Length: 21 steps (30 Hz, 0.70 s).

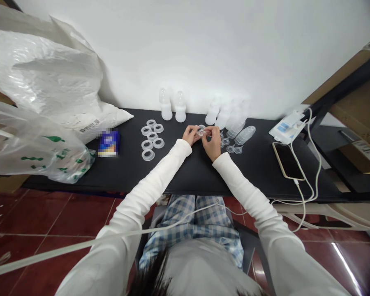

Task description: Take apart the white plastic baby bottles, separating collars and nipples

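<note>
Clear ring — black table, white wall

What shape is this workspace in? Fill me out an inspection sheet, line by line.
Surface: black table along a white wall.
Job's things: clear part in hand; loose rings to its left; bottles near the wall.
Clutter: plastic bags, blurred blue packet, phone.
Hands: left hand and right hand both pinch the clear part.
Cables: phone cable plugged in; second cable passes over checked trousers.
Surroundings: red tiled floor.
</note>
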Each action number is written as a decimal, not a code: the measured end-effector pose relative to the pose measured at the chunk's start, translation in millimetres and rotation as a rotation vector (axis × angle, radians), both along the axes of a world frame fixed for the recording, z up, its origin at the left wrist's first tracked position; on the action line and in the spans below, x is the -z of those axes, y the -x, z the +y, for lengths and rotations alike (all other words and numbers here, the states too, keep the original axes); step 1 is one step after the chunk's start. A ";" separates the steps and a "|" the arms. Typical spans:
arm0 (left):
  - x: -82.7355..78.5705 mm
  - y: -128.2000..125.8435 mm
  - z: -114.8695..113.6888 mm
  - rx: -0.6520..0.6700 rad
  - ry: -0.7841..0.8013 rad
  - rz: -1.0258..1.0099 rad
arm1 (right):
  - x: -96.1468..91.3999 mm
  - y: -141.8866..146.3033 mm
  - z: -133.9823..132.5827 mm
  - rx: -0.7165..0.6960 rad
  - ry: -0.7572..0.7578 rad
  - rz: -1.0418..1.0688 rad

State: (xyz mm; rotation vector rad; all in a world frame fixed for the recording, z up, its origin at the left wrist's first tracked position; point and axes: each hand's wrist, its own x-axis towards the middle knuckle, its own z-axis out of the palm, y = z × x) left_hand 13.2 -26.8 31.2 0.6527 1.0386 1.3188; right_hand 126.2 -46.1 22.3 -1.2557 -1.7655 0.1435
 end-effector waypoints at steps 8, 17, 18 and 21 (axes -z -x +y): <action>0.4 0.1 -5.0 0.149 -0.090 0.055 | 0.5 -5.2 3.8 0.108 -0.006 -0.052; 1.9 0.6 -4.2 0.157 -0.158 0.038 | 3.9 -7.9 6.7 0.098 -0.043 0.093; 3.0 1.0 -3.7 0.170 -0.174 0.035 | 4.9 -8.2 7.6 0.088 -0.062 0.112; 7.7 2.0 -1.8 0.202 -0.239 0.063 | 6.7 -8.8 9.6 0.050 -0.108 0.157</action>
